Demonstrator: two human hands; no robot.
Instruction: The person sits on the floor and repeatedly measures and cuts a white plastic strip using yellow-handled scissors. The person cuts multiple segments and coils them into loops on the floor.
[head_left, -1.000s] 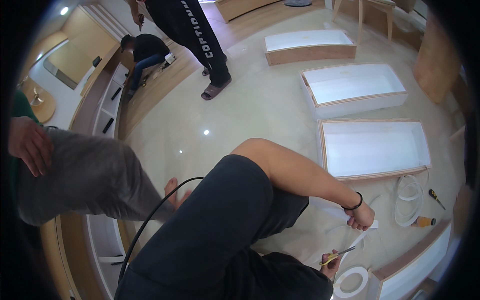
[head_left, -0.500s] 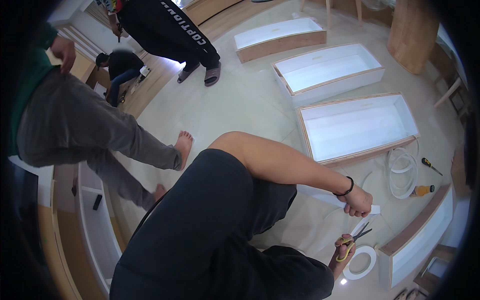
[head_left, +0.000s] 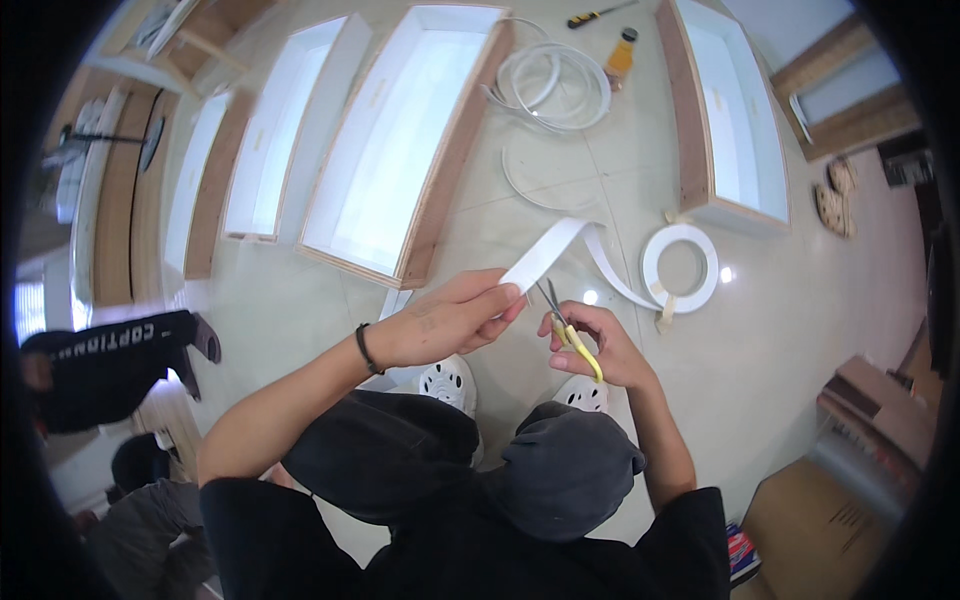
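Pinched between the thumb and fingers of my left hand (head_left: 440, 325) is the end of a white edging strip (head_left: 548, 252). From there the strip rises, folds over and runs down to a flat white roll (head_left: 709, 270) on the floor, which has bits of tape on it. My right hand (head_left: 615, 350) grips scissors with yellow handles (head_left: 588, 357), fingers in the loops. Their dark blades point up toward the strip's held end, slightly parted. Whether they touch the strip I cannot tell.
Long white-lined wooden boxes (head_left: 430, 150) lie on the tiled floor at the left, and another box (head_left: 690, 130) at the right. Coiled clear-white strip (head_left: 520, 100), a bottle (head_left: 620, 60) and a screwdriver (head_left: 600, 13) lie beyond. A cardboard box (head_left: 810, 520) is near right. Other people are at left.
My view has swung to the right, bringing both hands to the middle. My left hand still holds the strip, and the scissors stay in my right hand, blades now less spread.
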